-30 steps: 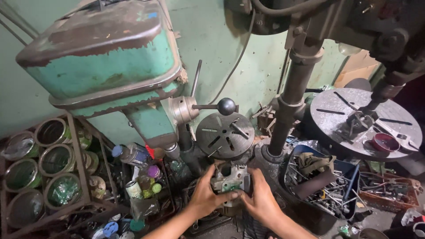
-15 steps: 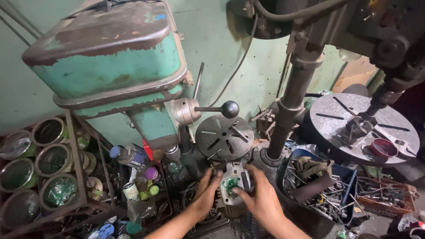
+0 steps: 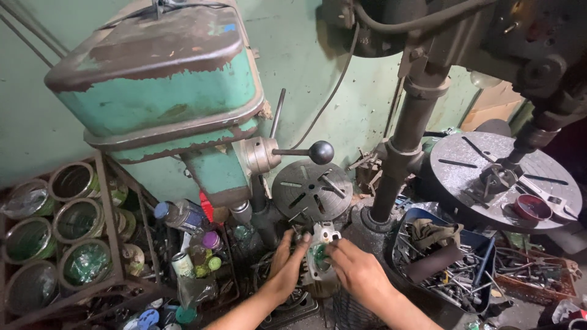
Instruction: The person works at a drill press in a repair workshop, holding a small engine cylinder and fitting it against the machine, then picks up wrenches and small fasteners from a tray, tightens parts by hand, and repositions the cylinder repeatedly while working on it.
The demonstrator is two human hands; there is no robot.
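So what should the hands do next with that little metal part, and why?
Probably lift it a little higher before moving it anywhere. The left hand and right hand both grip the small metal part, low among cluttered tools, right under the slotted round table of the green drill press. Raising it first would likely keep it from snagging.

Access to the metal part (image 3: 319,260) is tight: slotted round table (image 3: 312,190) directly above, steel column (image 3: 400,153) right, bottles (image 3: 192,244) left. Open approach only from below.
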